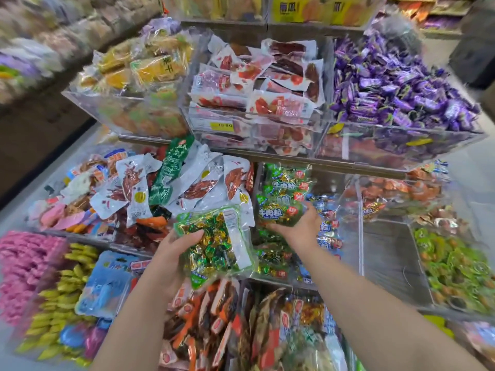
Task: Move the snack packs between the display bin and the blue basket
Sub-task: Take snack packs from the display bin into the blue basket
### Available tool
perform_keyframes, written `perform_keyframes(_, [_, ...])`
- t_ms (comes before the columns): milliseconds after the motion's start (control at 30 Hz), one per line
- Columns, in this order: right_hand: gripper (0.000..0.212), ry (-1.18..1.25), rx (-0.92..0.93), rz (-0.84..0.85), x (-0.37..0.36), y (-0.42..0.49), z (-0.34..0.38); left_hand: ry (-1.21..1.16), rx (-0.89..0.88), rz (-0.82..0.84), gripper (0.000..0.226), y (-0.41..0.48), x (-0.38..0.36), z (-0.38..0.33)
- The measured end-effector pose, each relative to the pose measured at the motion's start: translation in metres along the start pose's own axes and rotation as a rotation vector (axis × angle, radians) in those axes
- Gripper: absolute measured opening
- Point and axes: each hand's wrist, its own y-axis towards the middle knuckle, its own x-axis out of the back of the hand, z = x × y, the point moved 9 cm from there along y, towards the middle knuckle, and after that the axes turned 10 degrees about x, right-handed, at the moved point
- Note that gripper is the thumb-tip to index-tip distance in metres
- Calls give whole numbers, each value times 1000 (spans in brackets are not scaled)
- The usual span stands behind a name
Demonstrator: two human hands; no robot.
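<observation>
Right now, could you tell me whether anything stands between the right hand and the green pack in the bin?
Nothing visible does: the right hand grips the green pack directly, atop the pile. The left hand holds a second pack off to the side.

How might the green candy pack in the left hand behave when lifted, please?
The green candy pack will probably flop, as it droops below the left hand. Its glossy film looks slippery. Loose wrapped sweets inside may shift.

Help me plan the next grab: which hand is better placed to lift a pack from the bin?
Right. The right hand grips a green pack in the bin; the left hand holds a second pack.
</observation>
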Motion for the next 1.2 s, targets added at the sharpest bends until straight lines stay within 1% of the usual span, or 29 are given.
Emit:
perform_keyframes(33, [109, -52, 4, -13, 0, -1, 0, -13, -6, -2, 47, 1, 2, -1])
perform_keyframes(100, [124, -120, 23, -9, -3, 0, 0, -23, -13, -7, 51, 2, 3, -3])
perform_keyframes(167, [134, -173, 34, -14, -5, 4, 0, -29, -16, 6, 57, 5, 2, -5])
perform_keyframes(233, [142, -166, 53, -49, -5, 6, 4, -33, -18, 7, 54, 9, 0, -6])
perform_keyframes(333, [142, -111, 88, -106, -6, 6, 9, -16, -2, 23, 53, 14, -4, -8])
perform_keyframes(467, [138, -184, 77, -150, -4, 19, 14, -6, 12, 15, 57, 20, -2, -8])
perform_keyframes(567, [132, -236, 71, -123, -13, 36, 22, 3, 13, 7, 54, 23, -2, -10])
perform_keyframes(600, [130, -237, 73, -117, -16, 39, 23, 10, 8, 9, 57, 23, -3, -11])
perform_keyframes(700, [131, -186, 97, -124, -21, 40, 20, 26, 11, 27, 77, 22, -6, -12])
perform_keyframes(800, [143, -135, 104, -77, -19, 44, 14, 25, 9, 27, 75, 20, -7, -11])
perform_keyframes(867, [149, 1, 108, -28, -16, 50, 11, 21, 14, 28, 84, 20, -8, -11])
perform_keyframes(933, [150, 104, 110, 23, -15, 54, 9, 11, 10, 21, 89, 20, -8, -10])
perform_keyframes(967, [149, 95, 119, 43, -15, 53, 9, 8, 9, 22, 90, 21, -7, -10])
perform_keyframes(1033, [146, 49, 146, 49, -17, 51, 12, 15, 11, 24, 82, 22, -7, -10])
perform_keyframes(1100, [146, 33, 158, 51, -19, 51, 13, 14, 10, 27, 66, 23, -6, -8])
perform_keyframes(1200, [146, 53, 179, 123, -20, 57, 14, 24, -7, 43, 50, 25, -4, -7])
